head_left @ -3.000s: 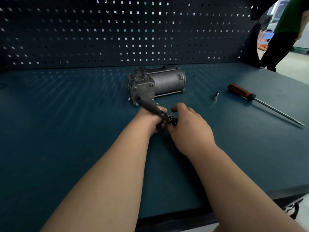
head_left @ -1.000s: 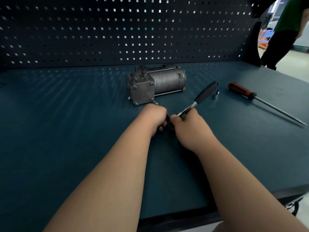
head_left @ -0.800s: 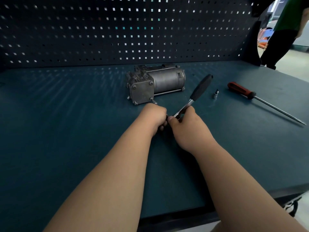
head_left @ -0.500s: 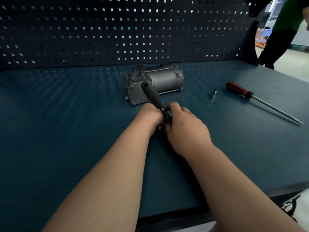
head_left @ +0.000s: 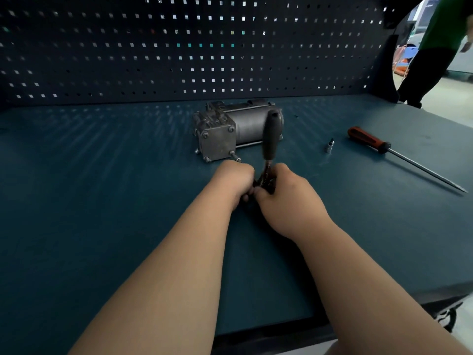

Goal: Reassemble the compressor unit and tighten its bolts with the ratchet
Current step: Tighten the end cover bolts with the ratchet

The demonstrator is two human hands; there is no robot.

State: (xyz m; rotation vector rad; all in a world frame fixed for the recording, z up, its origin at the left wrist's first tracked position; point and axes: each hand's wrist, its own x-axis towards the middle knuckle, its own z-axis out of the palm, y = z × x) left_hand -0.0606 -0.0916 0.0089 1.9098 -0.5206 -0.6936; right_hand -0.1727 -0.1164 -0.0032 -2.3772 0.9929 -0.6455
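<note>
— So, where is the ratchet?

— Between the two hands, in front of the compressor. Its black handle stands up and points away from the person. It is blurred, and in this view it covers part of the compressor's round body. Its metal head is low, between the hands.

— What does the right hand do?

— Its fingers are curled round the head of the ratchet, with the thumb toward the other hand.

— And the left hand?

— It is a closed fist and it touches the right hand at the ratchet's head. The fingers are curled in, but what they grip is hidden, so I cannot tell.

— Where does the compressor lie?

— On the bench, toward the back, near the pegboard. Its square end plate faces the person. Bolt heads show at the corners, and one bolt at the lower right corner sticks out, just beyond the left hand.

— What else is there?

— To the right a small socket stands upright. Near it lies a screwdriver with a red handle, its shaft pointing right and toward the person. At the far right a second person in a green top stands beyond the bench.
</note>
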